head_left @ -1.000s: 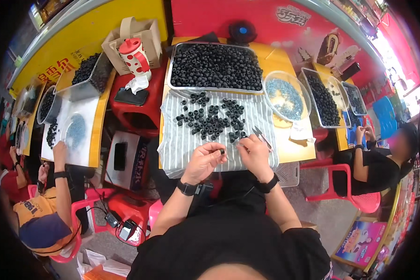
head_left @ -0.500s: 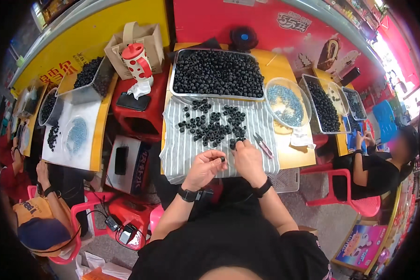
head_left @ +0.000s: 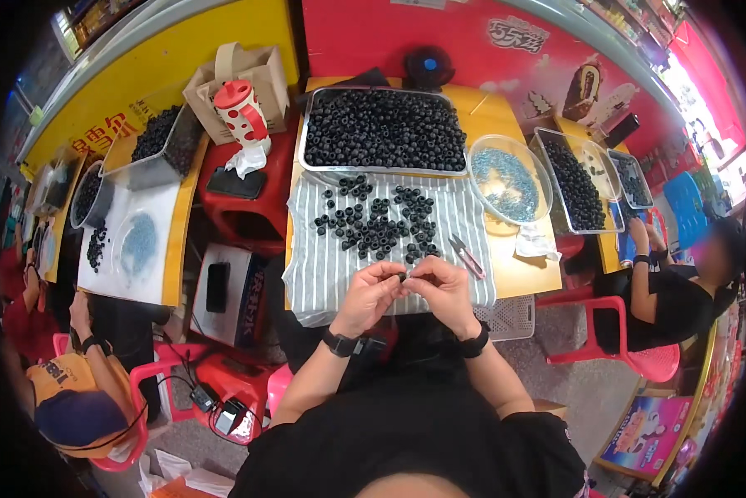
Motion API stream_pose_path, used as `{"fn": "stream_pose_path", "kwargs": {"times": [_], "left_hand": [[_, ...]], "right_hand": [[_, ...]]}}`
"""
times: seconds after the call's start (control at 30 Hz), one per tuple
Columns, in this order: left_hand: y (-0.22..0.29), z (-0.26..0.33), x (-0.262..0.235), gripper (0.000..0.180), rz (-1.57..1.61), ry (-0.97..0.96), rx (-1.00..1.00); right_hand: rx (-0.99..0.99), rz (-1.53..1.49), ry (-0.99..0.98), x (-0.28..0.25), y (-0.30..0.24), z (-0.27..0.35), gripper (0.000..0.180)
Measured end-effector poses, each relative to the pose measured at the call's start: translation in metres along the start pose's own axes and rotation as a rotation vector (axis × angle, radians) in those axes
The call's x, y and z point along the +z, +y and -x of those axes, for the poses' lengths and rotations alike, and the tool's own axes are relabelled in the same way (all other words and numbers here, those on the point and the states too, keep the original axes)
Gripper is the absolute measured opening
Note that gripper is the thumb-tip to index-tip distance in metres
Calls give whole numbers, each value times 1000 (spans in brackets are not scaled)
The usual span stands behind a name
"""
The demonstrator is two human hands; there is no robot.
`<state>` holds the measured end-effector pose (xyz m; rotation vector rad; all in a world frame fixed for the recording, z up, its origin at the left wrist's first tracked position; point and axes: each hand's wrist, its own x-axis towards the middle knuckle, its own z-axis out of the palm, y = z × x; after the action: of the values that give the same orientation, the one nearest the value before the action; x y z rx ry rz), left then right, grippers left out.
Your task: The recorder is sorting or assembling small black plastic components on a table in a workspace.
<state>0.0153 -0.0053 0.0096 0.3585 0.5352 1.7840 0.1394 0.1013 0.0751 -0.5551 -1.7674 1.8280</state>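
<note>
Just in front of my body, above the near part of a striped cloth point(head_left: 327, 286), my two hands meet at the fingertips. My left hand point(head_left: 366, 299) is closed in a pinch on a small black ring-shaped piece point(head_left: 402, 277). Pinched against it from the other side, my right hand point(head_left: 443, 292) is closed too; what lies between its fingers is too small to tell. A loose pile of similar black pieces point(head_left: 373, 224) lies on the cloth beyond my hands. To the right of the pile rest small pink-handled thread snips point(head_left: 468, 256).
Behind the cloth stands a clear tray point(head_left: 387, 172) full of black pieces. Right of it is a round clear dish point(head_left: 547, 195) of small bluish bits. A red stool point(head_left: 257, 212) on the left holds a dotted cup point(head_left: 242, 116) and a phone point(head_left: 236, 183). Other people sit at both sides.
My right hand has come from the edge of the pile back toward my left hand, and their fingertips now meet at the black piece. My left hand stays nearly in place.
</note>
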Motion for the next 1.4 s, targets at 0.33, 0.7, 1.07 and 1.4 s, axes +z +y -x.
{"fn": "stream_pose_path", "kwargs": {"times": [0.33,0.7,1.07,1.4], "left_hand": [[-4,2,-14,19,16,-75,0],[-2,4,-11,17,45,-81,10],[1,8,-10,19,-3,-122,-64],[1,-1,-7,22,8,-38,-24]], "right_hand": [[-136,258,-103,-3,0,-3,12],[-326,534,-165,4,-6,-1,16],[95,158,-69,-25,-5,-7,10],[-79,886,185,-52,14,9,11]]}}
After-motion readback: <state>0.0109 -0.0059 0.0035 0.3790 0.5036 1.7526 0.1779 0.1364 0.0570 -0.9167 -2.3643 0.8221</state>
